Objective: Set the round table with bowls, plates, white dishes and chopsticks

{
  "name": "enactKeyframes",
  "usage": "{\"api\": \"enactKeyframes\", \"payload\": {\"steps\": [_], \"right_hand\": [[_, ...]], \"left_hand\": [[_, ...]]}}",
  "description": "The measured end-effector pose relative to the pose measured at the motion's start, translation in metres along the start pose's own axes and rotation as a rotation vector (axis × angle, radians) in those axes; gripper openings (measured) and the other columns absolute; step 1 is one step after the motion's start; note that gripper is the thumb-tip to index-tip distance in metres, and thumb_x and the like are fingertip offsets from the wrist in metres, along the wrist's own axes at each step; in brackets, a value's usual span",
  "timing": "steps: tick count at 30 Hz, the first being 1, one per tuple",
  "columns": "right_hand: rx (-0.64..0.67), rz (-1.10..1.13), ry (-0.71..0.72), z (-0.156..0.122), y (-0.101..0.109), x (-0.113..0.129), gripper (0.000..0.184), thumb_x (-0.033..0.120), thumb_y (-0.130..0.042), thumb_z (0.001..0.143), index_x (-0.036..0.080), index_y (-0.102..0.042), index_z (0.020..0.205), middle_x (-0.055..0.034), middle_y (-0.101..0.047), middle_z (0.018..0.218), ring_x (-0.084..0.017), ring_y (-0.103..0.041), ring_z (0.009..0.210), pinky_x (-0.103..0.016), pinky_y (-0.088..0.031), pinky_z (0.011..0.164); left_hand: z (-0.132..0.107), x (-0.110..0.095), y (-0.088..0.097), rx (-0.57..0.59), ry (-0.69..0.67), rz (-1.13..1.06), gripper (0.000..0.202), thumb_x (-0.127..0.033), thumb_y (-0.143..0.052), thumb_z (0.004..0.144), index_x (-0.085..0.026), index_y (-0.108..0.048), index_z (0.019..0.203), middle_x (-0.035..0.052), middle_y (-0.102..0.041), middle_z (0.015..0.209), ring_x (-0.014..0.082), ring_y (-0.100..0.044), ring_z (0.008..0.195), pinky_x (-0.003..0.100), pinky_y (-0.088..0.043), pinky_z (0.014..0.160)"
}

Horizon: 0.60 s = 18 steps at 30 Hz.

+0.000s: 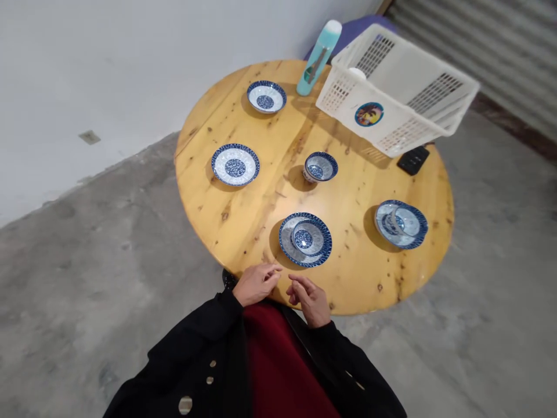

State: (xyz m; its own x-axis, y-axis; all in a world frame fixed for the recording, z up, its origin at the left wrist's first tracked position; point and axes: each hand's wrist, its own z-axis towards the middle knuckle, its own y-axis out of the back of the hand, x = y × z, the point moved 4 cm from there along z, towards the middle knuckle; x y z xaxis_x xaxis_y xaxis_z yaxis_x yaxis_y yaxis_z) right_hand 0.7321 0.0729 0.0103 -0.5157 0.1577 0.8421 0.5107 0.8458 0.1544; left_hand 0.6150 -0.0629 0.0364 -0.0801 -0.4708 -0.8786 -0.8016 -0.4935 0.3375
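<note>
At the near edge of the round table, my left hand (258,283) rests with its fingers loosely stretched and nothing in them. My right hand (310,299) hovers beside it, empty, its fingers loosely bent and apart. Just beyond both hands, a blue-and-white bowl (304,238) sits in a plate (324,255) of the same pattern. Farther right, a second bowl (408,222) stands in another plate (398,241). A single bowl (319,168) is near the table's middle. Two bare plates, a left plate (235,165) and a far plate (266,97), lie toward the wall.
The wooden table (348,278) carries a white plastic basket (391,98) at its far right, with a white item partly visible inside. Left of it stands a turquoise bottle (319,58). A black phone-like object (413,160) lies by the basket. A wall (130,69) borders the left.
</note>
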Motion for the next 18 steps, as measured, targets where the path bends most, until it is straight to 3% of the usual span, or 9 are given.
{"api": "enactKeyframes", "payload": {"steps": [9, 13, 18], "right_hand": [[0.050, 0.011, 0.033, -0.015, 0.026, -0.023, 0.055, 0.061, -0.069, 0.067, 0.013, -0.068, 0.094, -0.0008, -0.064, 0.060, -0.013, -0.055, 0.045, -0.027, -0.047, 0.045], [0.040, 0.037, 0.037, -0.023, 0.040, -0.043, 0.054, 0.061, -0.071, 0.065, 0.014, -0.068, 0.092, -0.0005, -0.064, 0.060, -0.013, -0.055, 0.045, -0.027, -0.048, 0.045], [0.125, 0.022, -0.003, -0.025, 0.026, -0.053, 0.054, 0.060, -0.071, 0.062, 0.014, -0.067, 0.090, -0.0005, -0.064, 0.058, -0.014, -0.054, 0.043, -0.026, -0.045, 0.043]], "left_hand": [[-0.058, 0.006, -0.012, -0.184, 0.160, 0.036, 0.039, -0.034, -0.045, 0.091, -0.018, -0.074, 0.112, 0.0032, -0.075, 0.087, 0.0170, -0.067, 0.080, 0.024, -0.049, 0.075], [-0.078, 0.007, -0.031, -0.230, 0.204, 0.041, 0.038, -0.035, -0.046, 0.090, -0.020, -0.073, 0.112, 0.0028, -0.076, 0.091, 0.0166, -0.068, 0.082, 0.023, -0.049, 0.078], [-0.109, 0.018, -0.054, -0.277, 0.243, -0.045, 0.039, -0.035, -0.047, 0.089, -0.019, -0.072, 0.113, 0.0034, -0.076, 0.092, 0.0157, -0.069, 0.078, 0.023, -0.052, 0.075]]}}
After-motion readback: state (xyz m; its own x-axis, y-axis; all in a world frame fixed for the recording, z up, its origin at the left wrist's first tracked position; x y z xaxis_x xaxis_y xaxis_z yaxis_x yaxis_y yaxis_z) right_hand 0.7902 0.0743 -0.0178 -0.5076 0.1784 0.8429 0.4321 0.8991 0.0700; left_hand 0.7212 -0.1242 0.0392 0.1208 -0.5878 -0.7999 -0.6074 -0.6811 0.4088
